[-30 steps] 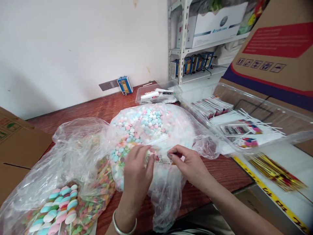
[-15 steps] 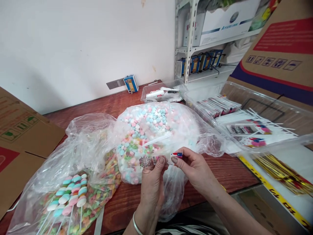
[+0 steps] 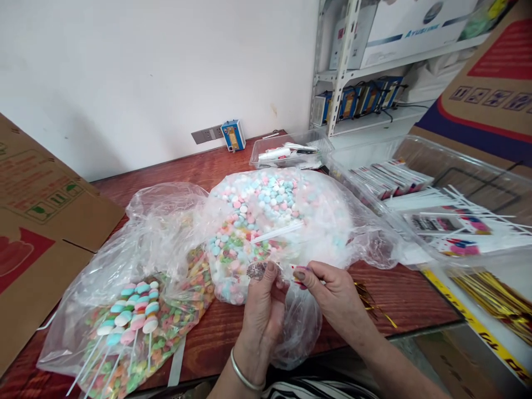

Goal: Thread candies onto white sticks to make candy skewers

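Note:
Both of my hands are over the front of a big clear bag of pastel candies. My left hand pinches a small printed clear plastic bag between thumb and fingers. Just to its right, my right hand pinches the red-and-blue printed end of that small bag, mostly covered by the fingers. White sticks lie on the big bag. To the left, several candy skewers on white sticks rest on another clear bag of colourful ring-shaped gummies.
A clear tray at right holds printed bags and white sticks. Gold twist ties lie in front of it, more by my right wrist. A smaller tray holds pens. Cardboard boxes flank the table; shelving stands behind.
The view has turned a little left, so things sit further right. My hands have drawn slightly apart, and the small bag looks more crumpled. Gold ties now show beside my right wrist.

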`<state>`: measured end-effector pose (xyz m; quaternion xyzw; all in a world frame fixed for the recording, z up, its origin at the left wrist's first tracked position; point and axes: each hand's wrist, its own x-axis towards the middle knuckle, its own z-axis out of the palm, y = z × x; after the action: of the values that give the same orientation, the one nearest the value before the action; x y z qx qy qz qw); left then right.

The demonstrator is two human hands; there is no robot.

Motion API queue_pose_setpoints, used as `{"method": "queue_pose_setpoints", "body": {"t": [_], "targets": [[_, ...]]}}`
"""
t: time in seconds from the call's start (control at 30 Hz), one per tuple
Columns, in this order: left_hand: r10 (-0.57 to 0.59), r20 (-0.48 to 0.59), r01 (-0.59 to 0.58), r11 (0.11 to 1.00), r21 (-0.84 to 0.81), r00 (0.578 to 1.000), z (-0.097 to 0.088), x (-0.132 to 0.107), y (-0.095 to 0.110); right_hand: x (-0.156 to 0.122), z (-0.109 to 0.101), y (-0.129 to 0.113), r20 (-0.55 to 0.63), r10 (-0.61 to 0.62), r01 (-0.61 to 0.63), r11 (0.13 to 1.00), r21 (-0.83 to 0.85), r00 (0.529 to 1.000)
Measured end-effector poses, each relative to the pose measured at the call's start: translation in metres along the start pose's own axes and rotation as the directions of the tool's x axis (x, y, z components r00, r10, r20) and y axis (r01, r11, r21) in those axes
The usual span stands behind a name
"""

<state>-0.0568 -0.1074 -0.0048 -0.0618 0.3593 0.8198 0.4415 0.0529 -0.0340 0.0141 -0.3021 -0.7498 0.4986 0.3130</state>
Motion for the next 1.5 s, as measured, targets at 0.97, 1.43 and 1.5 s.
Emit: {"method": "queue_pose_setpoints", "body": {"t": [0.97,1.43,1.5], "targets": [[-0.089,-0.030,0.084,0.983,-0.161,0.996,-0.009,-0.006,0.008,-0.010,0.013,-0.005,-0.005,-0.446,0.432,0.871,-0.232,0.895],[-0.135,0.188,0.196,0.910,-0.366,0.973,-0.020,-0.015,0.035,-0.019,0.008,-0.041,-0.047,-0.475,0.472,0.879,-0.060,0.879],[-0.010,0.238,0.095,0.932,-0.349,0.971,-0.022,-0.029,0.053,-0.014,0.013,-0.042,-0.049,-0.431,0.429,0.902,-0.034,0.901]]}}
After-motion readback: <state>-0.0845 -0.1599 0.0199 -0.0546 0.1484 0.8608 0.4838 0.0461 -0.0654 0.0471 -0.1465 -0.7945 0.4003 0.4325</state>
